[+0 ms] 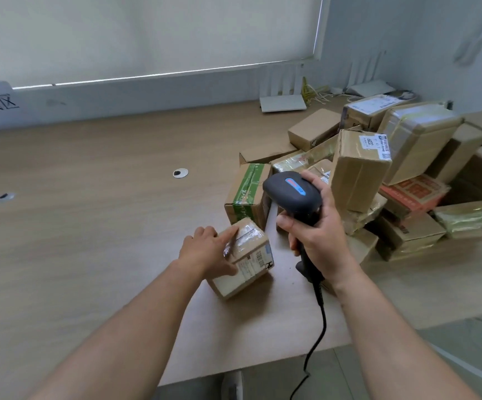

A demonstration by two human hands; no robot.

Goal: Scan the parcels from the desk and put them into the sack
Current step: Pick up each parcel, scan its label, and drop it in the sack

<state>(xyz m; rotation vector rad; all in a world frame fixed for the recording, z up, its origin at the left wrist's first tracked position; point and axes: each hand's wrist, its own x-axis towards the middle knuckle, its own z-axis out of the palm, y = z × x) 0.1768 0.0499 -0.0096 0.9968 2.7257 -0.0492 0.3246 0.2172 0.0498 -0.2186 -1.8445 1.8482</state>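
Note:
A small taped cardboard parcel [248, 258] with a white shipping label lies tilted on the wooden desk [89, 226]. My left hand [208, 249] holds it from the left, forefinger along its top edge and thumb on the labelled face. My right hand [317, 226] grips the handle of a black barcode scanner [293, 194], whose head sits just above and right of the parcel. The scanner's cable [317, 336] hangs down past the desk's front edge. No sack is in view.
Several cardboard parcels [392, 174] are heaped at the right of the desk, among them a green-taped box [248, 194] right behind the small parcel. Two white routers [283, 103] and cables stand at the back by the wall. Two cable holes [180, 173] mark the desk's left part.

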